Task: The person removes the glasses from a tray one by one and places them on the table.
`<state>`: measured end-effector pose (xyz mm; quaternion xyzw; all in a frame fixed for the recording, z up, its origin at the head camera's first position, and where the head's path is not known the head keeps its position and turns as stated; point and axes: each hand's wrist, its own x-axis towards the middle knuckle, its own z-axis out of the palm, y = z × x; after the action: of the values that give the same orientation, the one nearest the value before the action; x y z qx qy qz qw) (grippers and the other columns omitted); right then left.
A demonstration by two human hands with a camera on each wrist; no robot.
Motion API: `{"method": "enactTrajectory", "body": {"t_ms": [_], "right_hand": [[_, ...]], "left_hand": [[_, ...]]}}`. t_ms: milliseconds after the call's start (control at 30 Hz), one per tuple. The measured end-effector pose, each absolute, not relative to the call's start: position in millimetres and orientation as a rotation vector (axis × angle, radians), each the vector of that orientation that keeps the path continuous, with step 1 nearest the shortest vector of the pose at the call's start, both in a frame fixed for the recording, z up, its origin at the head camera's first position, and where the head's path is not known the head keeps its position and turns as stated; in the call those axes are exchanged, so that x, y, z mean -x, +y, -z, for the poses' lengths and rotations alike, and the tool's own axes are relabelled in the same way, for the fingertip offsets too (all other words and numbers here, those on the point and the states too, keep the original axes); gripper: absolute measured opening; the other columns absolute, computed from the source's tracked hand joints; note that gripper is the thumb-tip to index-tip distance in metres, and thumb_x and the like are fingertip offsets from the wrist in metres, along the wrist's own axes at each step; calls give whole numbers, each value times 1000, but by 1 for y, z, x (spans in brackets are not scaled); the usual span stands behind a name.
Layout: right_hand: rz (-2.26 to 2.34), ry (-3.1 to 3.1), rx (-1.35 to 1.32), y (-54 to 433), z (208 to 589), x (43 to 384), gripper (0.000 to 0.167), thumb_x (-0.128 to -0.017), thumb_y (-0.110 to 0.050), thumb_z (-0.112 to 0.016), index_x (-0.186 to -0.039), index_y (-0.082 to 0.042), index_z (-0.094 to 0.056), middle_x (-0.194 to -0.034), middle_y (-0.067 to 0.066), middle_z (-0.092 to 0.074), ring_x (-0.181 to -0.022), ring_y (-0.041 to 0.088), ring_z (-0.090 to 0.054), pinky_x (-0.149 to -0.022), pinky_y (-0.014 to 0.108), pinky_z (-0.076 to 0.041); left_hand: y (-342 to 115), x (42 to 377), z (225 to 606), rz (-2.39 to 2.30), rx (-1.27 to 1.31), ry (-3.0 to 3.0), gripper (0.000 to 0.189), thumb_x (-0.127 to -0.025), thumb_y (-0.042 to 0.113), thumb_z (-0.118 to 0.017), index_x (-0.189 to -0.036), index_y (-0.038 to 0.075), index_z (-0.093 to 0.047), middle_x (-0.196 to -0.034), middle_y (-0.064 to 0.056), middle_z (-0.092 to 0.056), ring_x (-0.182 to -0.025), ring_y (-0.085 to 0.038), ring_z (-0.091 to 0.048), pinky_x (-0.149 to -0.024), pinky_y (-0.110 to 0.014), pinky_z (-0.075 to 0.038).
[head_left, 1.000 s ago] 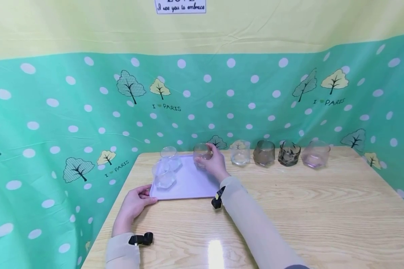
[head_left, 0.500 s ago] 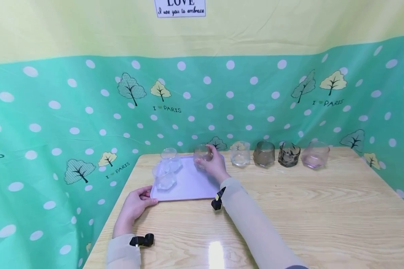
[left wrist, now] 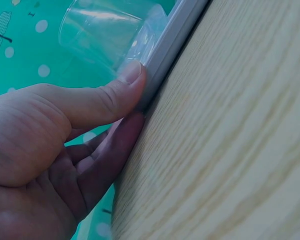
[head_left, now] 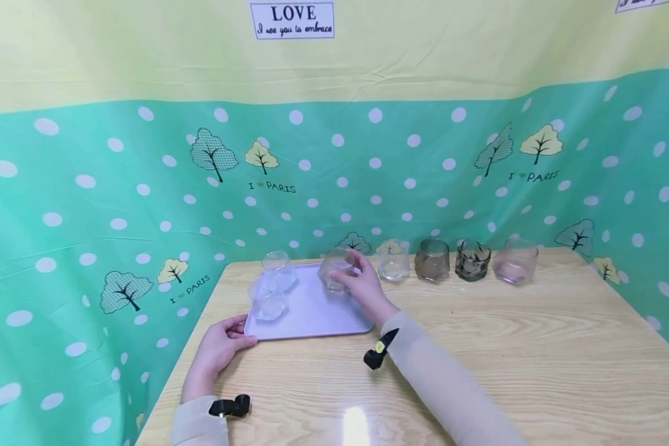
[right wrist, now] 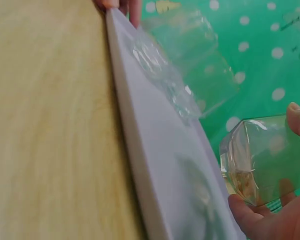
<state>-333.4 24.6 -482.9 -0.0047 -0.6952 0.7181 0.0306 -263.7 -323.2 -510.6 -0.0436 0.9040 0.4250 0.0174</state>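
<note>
The right hand [head_left: 365, 288] holds a faintly tinted drinking glass [head_left: 333, 272] over the back right part of a pale lilac tray [head_left: 312, 316]. In the right wrist view, thumb and fingers lie around this glass [right wrist: 262, 155], its faceted base toward the tray; whether it touches the tray I cannot tell. At the tray's front left corner, the left hand [head_left: 218, 347] grips the rim, thumb on top and fingers at the side, as the left wrist view shows. Two clear glasses stand at the tray's left: a nearer one [head_left: 270, 303] and a farther one [head_left: 280, 272].
Right of the tray, a row runs along the table's back: a clear glass [head_left: 394, 263], a brown glass [head_left: 432, 260], a dark patterned glass [head_left: 472, 261] and a pinkish glass [head_left: 515, 263]. A green dotted curtain [head_left: 312, 217] hangs behind the wooden table [head_left: 535, 347].
The right hand and its glass have come slightly nearer on the tray. The left hand keeps its place at the tray corner. The head view has shifted a little.
</note>
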Motion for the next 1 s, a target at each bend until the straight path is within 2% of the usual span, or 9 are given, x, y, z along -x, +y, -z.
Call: {"method": "enactTrajectory", "body": {"t_ms": [267,633,733,867,1000], "right_hand": [[-2309,-2098,-54,61,481,302,85,-90,-22,-90,-162,-21,-44,-158,9,-51,-137,33,-54,-101,43,-55],[-2202,-2167,-97,120,485,278,81,-95,-13,-84,-163,-21,-42,-161,18,-46,-137,39,-55,-98,37,-55],[-2125,-2228,-88,131,486,274,82,-94,-17,-85,-164,-22,-42,-161,17,-47,-140,41,-53,-103,42,-53],[-2044,-2294,-93,142,486,270,85,-93,-21,-87,-164,-23,-42,-160,15,-49,-143,42,-50,-113,53,-44],[-1999,-2333,-84,149,485,267,88,-92,-21,-87,-166,-21,-39,-160,15,-48,-144,44,-48,-117,56,-39]], "left_hand": [[-323,264,510,-1302,142,2814,72,-87,20,-92,-147,-3,-61,-113,-11,-67,-93,-20,-64,-84,-34,-49],[-322,264,510,-1316,135,2812,71,-87,18,-92,-147,-4,-61,-110,-12,-67,-91,-20,-64,-81,-32,-49],[-322,263,510,-1317,132,2811,71,-87,18,-92,-146,-5,-61,-110,-11,-67,-90,-19,-63,-80,-30,-49],[-322,263,509,-1321,133,2812,71,-86,18,-92,-146,-5,-61,-109,-11,-66,-90,-19,-63,-79,-30,-49],[-322,263,510,-1318,135,2813,71,-87,18,-92,-146,-5,-61,-110,-11,-66,-90,-19,-63,-80,-31,-49]]}}
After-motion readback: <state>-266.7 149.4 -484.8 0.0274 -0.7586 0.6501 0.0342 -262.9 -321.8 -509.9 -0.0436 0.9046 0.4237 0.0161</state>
